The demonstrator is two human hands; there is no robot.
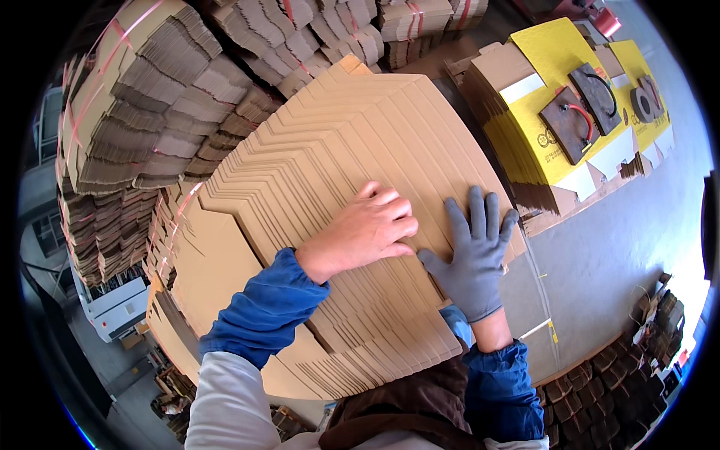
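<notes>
Pressing down on a fanned stack [352,142] of flat brown cardboard blanks, you have both hands flat on top of it. Your left hand [371,229] is bare, palm down, fingers loosely curled and pointing right, gripping nothing, just resting on the sheets near the stack's middle. Your right hand [474,251] wears a grey glove, open, fingers spread and pointing far, palm on the stack's right part near its right edge. The two hands sit just beside each other, left fingertips close to the gloved thumb; cannot tell if they touch. Blue sleeve covers on both forearms, left one [262,307] coming in from the lower left, right one [499,390] from the lower edge.

The stack fills the middle of the view, sheets stepped so each edge shows, running from near you to the far side, its near end against your body.

Far left: bundles [150,90] of folded cardboard tied with red strapping, piled high. More bundles far centre [330,34]. Right of the stack, well apart from your hands: a pile of yellow-printed sheets [555,97] with dark flat weights [577,116] on top. Grey floor [622,240] to the right, dark piles [637,352] at the near right.
</notes>
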